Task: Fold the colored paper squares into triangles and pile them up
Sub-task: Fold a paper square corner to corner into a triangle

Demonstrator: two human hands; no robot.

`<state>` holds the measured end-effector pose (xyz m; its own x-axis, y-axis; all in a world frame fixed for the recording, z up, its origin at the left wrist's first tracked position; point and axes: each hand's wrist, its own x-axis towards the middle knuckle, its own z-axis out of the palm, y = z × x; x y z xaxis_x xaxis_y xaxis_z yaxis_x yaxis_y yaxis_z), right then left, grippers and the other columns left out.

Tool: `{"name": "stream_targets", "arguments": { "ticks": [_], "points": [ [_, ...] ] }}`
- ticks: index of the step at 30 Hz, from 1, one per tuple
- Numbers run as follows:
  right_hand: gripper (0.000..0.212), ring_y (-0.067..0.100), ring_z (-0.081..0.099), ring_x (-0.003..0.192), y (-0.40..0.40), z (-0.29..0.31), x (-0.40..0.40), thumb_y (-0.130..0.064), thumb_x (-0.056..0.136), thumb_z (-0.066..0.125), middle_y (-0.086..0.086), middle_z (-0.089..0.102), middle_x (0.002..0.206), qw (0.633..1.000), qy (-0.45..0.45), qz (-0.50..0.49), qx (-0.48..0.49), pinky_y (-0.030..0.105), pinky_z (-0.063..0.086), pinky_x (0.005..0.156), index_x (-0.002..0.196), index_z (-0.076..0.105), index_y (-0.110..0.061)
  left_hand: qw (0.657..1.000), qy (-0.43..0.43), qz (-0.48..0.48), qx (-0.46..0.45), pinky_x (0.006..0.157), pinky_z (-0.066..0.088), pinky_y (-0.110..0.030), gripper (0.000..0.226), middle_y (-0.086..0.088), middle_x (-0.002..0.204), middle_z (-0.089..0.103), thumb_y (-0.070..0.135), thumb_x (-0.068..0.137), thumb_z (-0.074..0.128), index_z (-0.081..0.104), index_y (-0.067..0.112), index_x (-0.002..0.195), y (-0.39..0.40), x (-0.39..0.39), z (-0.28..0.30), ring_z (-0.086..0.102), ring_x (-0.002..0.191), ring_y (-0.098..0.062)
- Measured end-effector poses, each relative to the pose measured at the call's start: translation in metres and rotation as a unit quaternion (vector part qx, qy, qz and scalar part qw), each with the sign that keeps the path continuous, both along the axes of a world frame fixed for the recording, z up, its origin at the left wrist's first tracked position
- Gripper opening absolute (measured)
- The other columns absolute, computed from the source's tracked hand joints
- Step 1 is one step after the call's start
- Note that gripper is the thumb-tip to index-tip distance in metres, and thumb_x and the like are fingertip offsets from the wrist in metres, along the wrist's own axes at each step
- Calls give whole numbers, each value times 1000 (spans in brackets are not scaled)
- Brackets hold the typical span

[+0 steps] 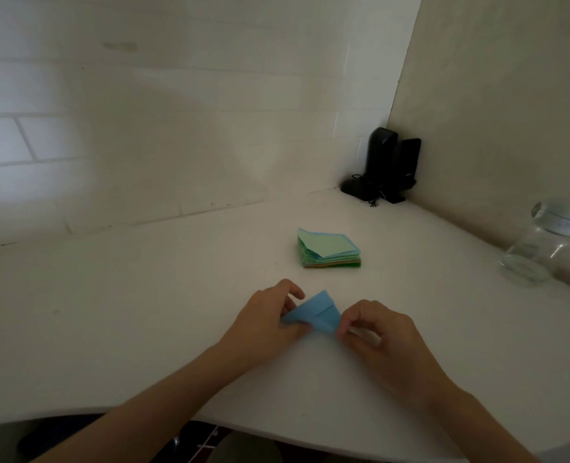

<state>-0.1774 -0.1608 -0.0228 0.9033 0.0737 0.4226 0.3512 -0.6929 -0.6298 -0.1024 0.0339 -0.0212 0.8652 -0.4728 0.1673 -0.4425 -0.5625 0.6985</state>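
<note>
I sit at a plain white counter [143,312] set into the corner of a room, probably a home or study nook. White painted brick wall [110,128] stands ahead, a smooth cream wall [511,95] to my right. Small black speakers [390,162] sit in the corner, and a clear glass jar [541,248] stands nearby.

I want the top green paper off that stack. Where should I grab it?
Probably by the near corner of the top green sheet, coming from the front, the side the hands are on. The paper stack lies flat on the table with that corner pointing toward you, so a thumb and finger could peel off one sheet. Both the left hand and right hand are busy pinching the blue paper.
</note>
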Motion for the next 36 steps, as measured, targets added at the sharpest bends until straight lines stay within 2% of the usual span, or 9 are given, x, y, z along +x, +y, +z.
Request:
{"name": "stream_targets", "arguments": {
  "ticks": [5, 10, 12, 15, 23, 26, 29, 32, 36],
  "points": [
    [26, 7, 62, 79, 0, -3, 3, -1, 75, 73, -12, 62, 83, 991, 19, -68, 110, 17, 52, 68, 77, 62, -25, 1000, -1, 5, 4, 62, 37, -7, 15, 15, 79, 58, 22, 81, 69, 59, 29, 91, -4, 0, 1, 53, 74, -4],
    [34, 0, 62, 77, 10, 4, 8, -26, 71, 80, -13, 68, 83, 983, 74, -95, 140, 12, 47, 62, 98, 61, -32, 1000, 6, 2, 4, 66, 41, -15, 7, 11, 74, 64, 25, 82, 69, 63, 22, 81, -8, -1, 4, 58, 71, -5],
    [17, -2, 58, 63, 13, 6, 10, -34, 73, 78, -15, 64, 67, 990, 73, -88, 84, 10, 41, 56, 84, 64, -30, 999, 34, -19, -21, 62, 43, -17, 8, 11, 73, 70, 25, 85, 67, 61, 21, 82, -9, -3, 6, 59, 66, 0],
    [21, 1, 46, 50, 13, 6, 10, -36, 76, 74, -7, 59, 59, 993, 81, -79, 39, 14, 33, 48, 63, 63, -23, 997, 31, -63, -26, 54, 36, -13, 5, 10, 70, 71, 22, 91, 58, 56, 19, 87, -7, -7, 9, 50, 54, 0],
    [20, 2, 57, 52, -6, 18, 6, -32, 81, 71, -2, 72, 66, 952, 225, -84, 190, 16, 43, 51, 71, 74, -14, 994, 96, -49, -33, 50, 35, -14, 18, 6, 65, 71, 25, 92, 60, 61, 17, 75, 19, 5, 15, 42, 48, -6],
    [15, 8, 62, 55, -18, 18, 15, -30, 82, 70, -4, 71, 66, 956, 159, -150, 193, 22, 46, 53, 72, 72, -19, 995, 83, 17, -47, 53, 39, -16, 23, 7, 62, 69, 24, 93, 58, 61, 17, 71, 40, 23, 15, 47, 48, -4],
    [11, 1, 63, 60, -22, 21, 37, -31, 81, 70, -11, 69, 65, 973, 68, -199, 99, 10, 46, 57, 72, 70, -25, 991, 62, 108, -50, 62, 42, -23, 30, 6, 63, 66, 22, 96, 51, 58, 18, 67, 68, 53, 17, 54, 58, -8],
    [4, 3, 61, 68, -11, 21, 70, -26, 78, 74, -11, 68, 79, 984, -23, -173, 19, 12, 47, 65, 82, 72, -24, 978, 10, 202, 44, 62, 34, -30, 34, 1, 70, 57, 28, 98, 44, 49, 18, 66, 93, 87, 18, 51, 70, -20],
    [29, 15, 60, 90, 6, 18, 110, -26, 77, 75, 1, 64, 102, 983, -62, -148, -89, 30, 49, 83, 104, 72, -15, 948, 10, 267, 173, 82, 39, -36, 29, -9, 94, 60, 39, 97, 39, 55, 22, 80, 113, 122, 8, 51, 98, -33]
  ]
}}
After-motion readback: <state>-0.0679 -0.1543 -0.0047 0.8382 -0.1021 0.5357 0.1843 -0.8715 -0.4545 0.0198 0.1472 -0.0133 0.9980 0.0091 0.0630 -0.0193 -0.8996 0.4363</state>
